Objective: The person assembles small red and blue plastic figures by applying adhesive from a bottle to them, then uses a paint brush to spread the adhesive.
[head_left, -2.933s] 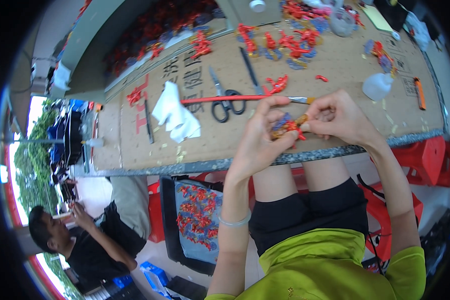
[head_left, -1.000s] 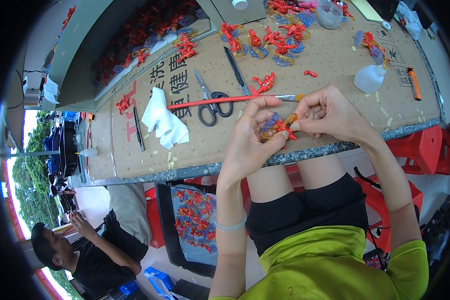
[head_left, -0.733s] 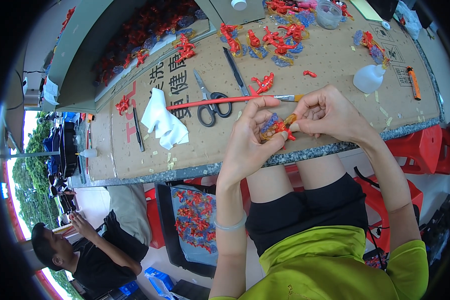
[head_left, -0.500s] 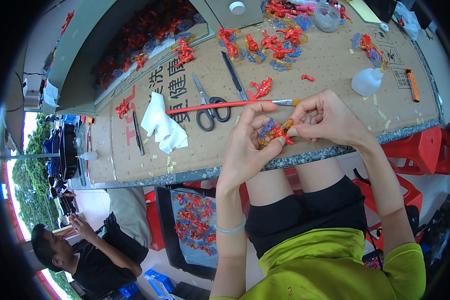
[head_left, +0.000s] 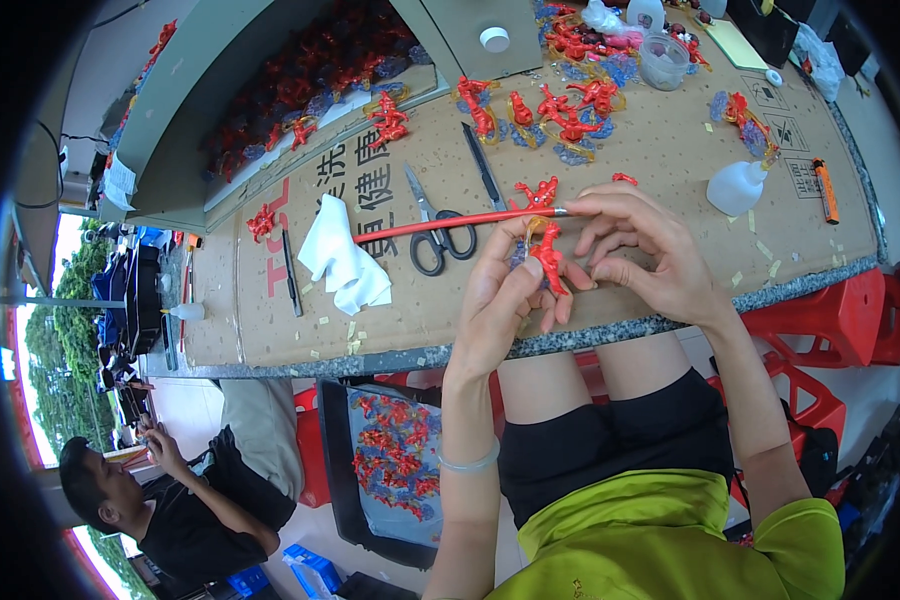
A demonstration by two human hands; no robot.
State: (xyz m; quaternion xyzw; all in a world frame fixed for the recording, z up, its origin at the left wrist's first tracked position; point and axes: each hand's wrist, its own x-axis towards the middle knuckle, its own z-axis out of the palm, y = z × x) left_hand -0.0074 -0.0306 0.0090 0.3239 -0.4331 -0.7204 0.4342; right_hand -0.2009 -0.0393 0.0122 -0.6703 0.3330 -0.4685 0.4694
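Where the desk [head_left: 620, 330] ends at the left, a small pale bottle [head_left: 188, 312] sits; contents not discernible. Next along, a curved grey-green booth [head_left: 175, 125] contains a dense heap of red-and-blue pieces [head_left: 335, 75]. Below the desk's near edge, a pale-lined black tray [head_left: 338, 460] bears many similar small parts [head_left: 395, 450], spread over most of its surface.

Left hand [head_left: 490, 305] pinches one red figurine [head_left: 550, 265] between thumb and fingers, above the desk near its front edge. Specimen: glossy opaque red, slender-limbed, roughly upright as viewed; translucent amber loop at the top, translucent blue-violet portion on its left side, partly covered by the hand. A red-handled brush [head_left: 410, 230] reaches to the right hand [head_left: 660, 255], fingers curved and spread away from the thumb; contact with the brush cannot be told.

Farther right, a clear round tub [head_left: 662, 78]; contents unclear. Rightmost container: a translucent white bottle [head_left: 735, 190], fill level not visible.
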